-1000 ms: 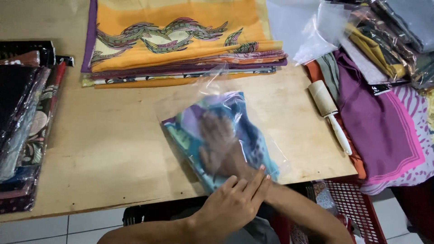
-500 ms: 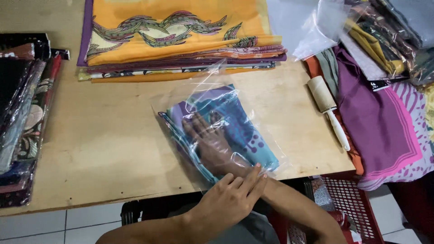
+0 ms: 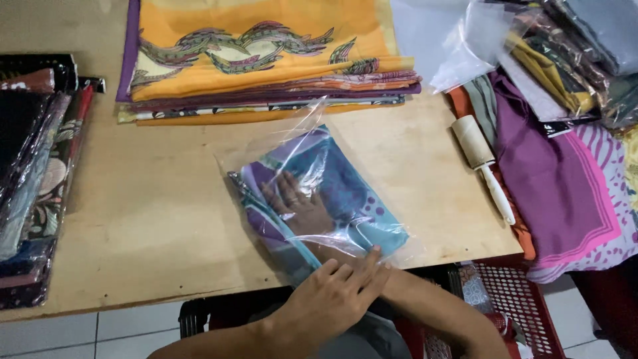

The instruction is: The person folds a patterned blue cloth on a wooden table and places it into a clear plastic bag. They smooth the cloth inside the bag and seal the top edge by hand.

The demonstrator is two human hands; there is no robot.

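- The right hand [image 3: 296, 203] is inside a clear plastic bag [image 3: 312, 193], lying flat with fingers spread on a folded scarf [image 3: 345, 199] of purple and teal colour that is in the bag.
- This hand is not clenched; it presses on the cloth and grips nothing.
- The left hand [image 3: 335, 302] is at the open mouth of the bag, near the front edge of the worktop [image 3: 146, 219], and its fingertips pinch the plastic edge there.
- The bag with the scarf lies in the middle of the wooden worktop, turned diagonally.
- Behind it there is a stack of folded orange scarves [image 3: 259, 60] with a wavy pattern, close to the far end of the bag.
- At the right, a lint roller [image 3: 482, 163] with a white handle lies beside a purple cloth [image 3: 551, 166].
- At the left edge there are dark packed scarves [image 3: 33, 166] in a pile.
- A red plastic basket [image 3: 518, 306] stands below the worktop at the right.
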